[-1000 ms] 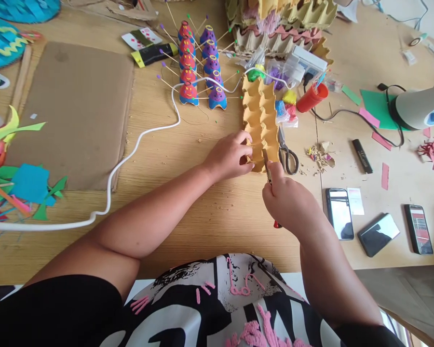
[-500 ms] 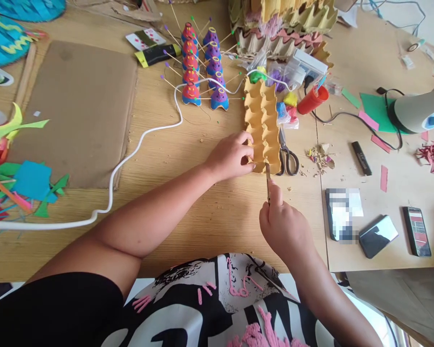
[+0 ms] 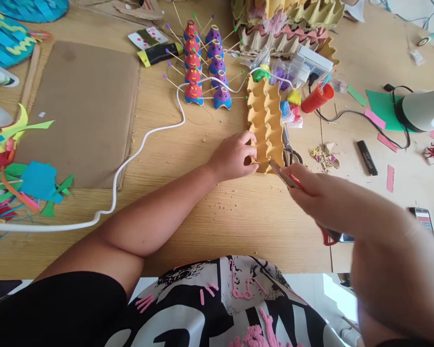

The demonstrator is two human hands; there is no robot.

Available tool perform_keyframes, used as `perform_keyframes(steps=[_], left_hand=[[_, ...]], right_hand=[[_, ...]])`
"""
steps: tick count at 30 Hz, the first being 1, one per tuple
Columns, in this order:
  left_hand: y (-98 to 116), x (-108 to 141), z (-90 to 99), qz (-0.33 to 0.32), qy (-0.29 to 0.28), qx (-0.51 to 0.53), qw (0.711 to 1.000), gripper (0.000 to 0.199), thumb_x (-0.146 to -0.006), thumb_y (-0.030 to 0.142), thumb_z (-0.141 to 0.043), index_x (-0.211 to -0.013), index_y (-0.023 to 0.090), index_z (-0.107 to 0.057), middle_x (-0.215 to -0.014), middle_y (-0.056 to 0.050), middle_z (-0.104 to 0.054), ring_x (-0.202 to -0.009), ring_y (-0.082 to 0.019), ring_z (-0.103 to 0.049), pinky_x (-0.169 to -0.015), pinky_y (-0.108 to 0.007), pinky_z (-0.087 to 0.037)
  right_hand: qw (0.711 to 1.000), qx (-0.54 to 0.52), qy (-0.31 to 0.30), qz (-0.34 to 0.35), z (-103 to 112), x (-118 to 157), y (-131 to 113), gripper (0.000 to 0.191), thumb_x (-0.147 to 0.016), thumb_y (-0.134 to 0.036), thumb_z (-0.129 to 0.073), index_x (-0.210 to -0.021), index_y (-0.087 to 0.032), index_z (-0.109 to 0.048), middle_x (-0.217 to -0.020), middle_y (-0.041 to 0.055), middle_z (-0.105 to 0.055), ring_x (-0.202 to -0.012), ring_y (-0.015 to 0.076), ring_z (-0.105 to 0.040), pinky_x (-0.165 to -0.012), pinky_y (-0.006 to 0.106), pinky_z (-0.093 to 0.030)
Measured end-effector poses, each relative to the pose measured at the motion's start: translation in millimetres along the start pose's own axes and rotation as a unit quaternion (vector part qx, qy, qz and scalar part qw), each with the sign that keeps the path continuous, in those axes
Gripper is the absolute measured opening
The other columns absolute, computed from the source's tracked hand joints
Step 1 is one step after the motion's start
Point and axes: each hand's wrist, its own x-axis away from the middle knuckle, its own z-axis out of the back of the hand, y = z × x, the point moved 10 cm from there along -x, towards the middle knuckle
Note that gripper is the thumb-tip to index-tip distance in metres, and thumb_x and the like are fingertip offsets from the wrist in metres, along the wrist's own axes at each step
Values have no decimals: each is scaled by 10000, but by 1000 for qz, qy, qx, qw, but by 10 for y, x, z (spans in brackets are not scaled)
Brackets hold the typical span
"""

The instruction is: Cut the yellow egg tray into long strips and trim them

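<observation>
An orange-yellow egg carton [image 3: 265,113] with two rows of cups lies open side up on the table. My left hand [image 3: 233,156] grips its near left edge, fingers curled over the rim. My right hand [image 3: 311,193] is closed round a knife [image 3: 282,176] with red on its handle. The blade points at the carton's near end, by the right-hand row; whether it cuts in, I cannot tell. Most of the handle is hidden in my palm. Dark-handled scissors [image 3: 289,149] lie against the carton's right side, partly covered.
Two rows of painted carton figures, red [image 3: 193,91] and purple [image 3: 222,96], stand behind my left hand with sticks poking out. A white cable [image 3: 144,140] crosses the table. On the right are a red cup [image 3: 317,98], a glue gun-like white device [image 3: 425,108] and shavings [image 3: 325,156].
My right hand has swung right and forward, its forearm now across the phones. The knife has turned from upright to slanting. Crumbs now lie below my left hand, which keeps its hold.
</observation>
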Motion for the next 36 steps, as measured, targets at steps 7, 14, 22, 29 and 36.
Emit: perform_keyframes(steps=[7,14,22,29,36], left_hand=[[-49,-8,-42,9,-5,16,1000,127,-816,374,-724,-789,250,-728,-1264,-85,-651,-1080,-291,-651,-978,-477,-547],[-18,1,-11,3,6,5,1000,114,-831,345,-719,-791,238,-717,-1258,-92,-658,-1088,-284,-649,-952,-463,-540],[-2,0,0,4,5,1,1000,122,-829,314,-750,-779,211,-706,-1269,-97,-645,-1083,-261,-652,-950,-443,-523],[-18,-12,-16,4,8,-18,1000,128,-800,316,-783,-781,204,-725,-1265,-99,-650,-1132,-281,-648,-965,-446,-531],[4,-6,5,-4,20,-26,999,113,-789,315,-796,-787,212,-748,-1228,-92,-669,-1089,-265,-664,-944,-427,-544]], right_hand=[[992,-3,-119,-36,139,-236,90,364,-1034,-404,-402,-1154,-184,-666,-604,-7,-614,-443,84,-471,-503,321,-321],[993,-23,-119,16,109,-348,25,187,-972,-359,-513,-1102,-255,-598,-610,-6,-600,-470,131,-490,-500,316,-328],[997,-32,-73,-2,-54,-167,-25,242,-927,-335,-495,-1145,-236,-527,-561,-37,-540,-441,152,-444,-517,330,-277],[999,-49,-3,16,-281,13,-178,419,-971,-286,-387,-1365,-146,-426,-509,-62,-508,-422,173,-457,-514,312,-245],[994,-15,103,15,-559,76,-249,513,-996,-274,-323,-1464,-76,-395,-623,42,-655,-513,211,-562,-513,301,-221]])
